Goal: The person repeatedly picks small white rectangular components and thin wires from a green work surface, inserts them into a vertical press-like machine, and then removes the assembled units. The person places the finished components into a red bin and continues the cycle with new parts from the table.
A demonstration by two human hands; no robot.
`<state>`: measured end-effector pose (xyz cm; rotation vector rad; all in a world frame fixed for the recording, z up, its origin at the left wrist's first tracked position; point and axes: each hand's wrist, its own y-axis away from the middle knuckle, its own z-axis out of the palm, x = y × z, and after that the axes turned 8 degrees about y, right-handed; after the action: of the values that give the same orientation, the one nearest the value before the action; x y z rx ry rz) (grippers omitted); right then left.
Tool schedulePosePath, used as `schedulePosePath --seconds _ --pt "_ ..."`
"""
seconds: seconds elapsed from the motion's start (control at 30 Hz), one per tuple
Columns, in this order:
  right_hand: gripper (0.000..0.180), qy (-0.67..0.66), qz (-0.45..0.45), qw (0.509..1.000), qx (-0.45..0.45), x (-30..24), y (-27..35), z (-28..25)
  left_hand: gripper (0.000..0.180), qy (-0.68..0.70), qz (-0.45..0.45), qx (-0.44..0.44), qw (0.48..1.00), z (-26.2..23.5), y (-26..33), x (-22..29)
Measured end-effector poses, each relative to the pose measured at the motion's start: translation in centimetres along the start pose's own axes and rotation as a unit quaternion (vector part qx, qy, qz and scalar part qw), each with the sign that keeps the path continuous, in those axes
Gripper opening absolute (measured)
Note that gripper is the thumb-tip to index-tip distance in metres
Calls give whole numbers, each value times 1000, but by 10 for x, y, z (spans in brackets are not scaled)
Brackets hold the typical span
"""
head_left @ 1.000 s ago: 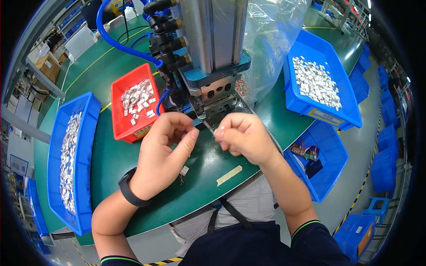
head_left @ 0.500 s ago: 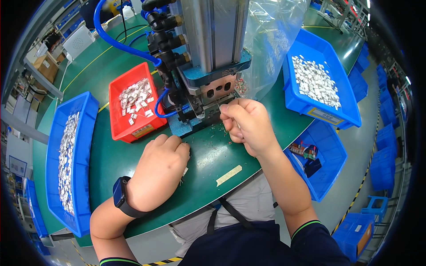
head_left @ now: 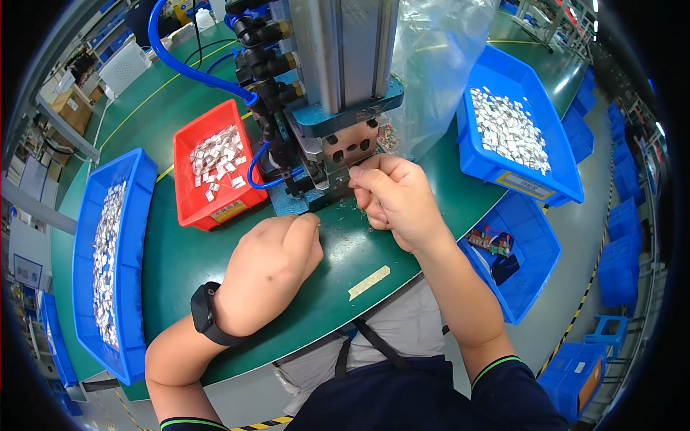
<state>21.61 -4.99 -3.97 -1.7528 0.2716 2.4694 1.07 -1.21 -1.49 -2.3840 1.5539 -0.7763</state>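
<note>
- Up close, the right hand [head_left: 392, 197] is bunched with its fingertips pinched together right at the front of the grey metal press machine [head_left: 338, 108], just below its block with three dark holes; whatever it pinches is too small to make out.
- The left hand [head_left: 277, 266] rests on the green worktop [head_left: 194, 251] as a loose fist, knuckles toward the machine's base, fingers curled under; I cannot tell if anything is inside it.
- A black wristband [head_left: 208, 316] sits on the left wrist.
- The two hands are near each other but apart, with the left lower and further from the machine.
- A red plastic bin [head_left: 215, 205] of small white pieces stands just left of the machine, touching or nearly touching its base.
- A long blue plastic tray [head_left: 136, 208] filled with small silvery parts lies along the far left of the worktop.
- Another blue plastic bin [head_left: 528, 183] holding small white-silver parts sits to the right, beyond the right hand.
- A lower blue bin [head_left: 535, 244] with a few dark and coloured items hangs off the worktop's right edge.
- A blue air hose [head_left: 180, 65] curves into the machine's left side, and a clear plastic bag [head_left: 438, 65] drapes beside its right.
- A strip of pale tape [head_left: 369, 282] is stuck on the worktop between the forearms.
</note>
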Motion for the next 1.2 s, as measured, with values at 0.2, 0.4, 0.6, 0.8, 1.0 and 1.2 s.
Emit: schedulePosePath --seconds 0.2,0.4,0.6,0.8,1.0,1.2 --pt "10 26 -16 999 -25 6 7 -5 19 296 -183 2 938 0 -7 -5" --pt "8 64 -26 996 -49 7 10 -4 26 493 -299 -2 817 1 -11 -7" --pt "8 38 55 994 -88 -4 11 0 31 492 -263 5 830 5 -8 -7" --pt "16 95 83 981 -149 -1 11 1 22 494 -292 -2 819 2 -10 -2" --pt "13 136 60 976 -161 2 12 -1 19 477 -268 14 837 3 -10 -8" --pt "12 104 19 987 -123 1 15 -3 23 388 -197 74 897 9 -6 -8"
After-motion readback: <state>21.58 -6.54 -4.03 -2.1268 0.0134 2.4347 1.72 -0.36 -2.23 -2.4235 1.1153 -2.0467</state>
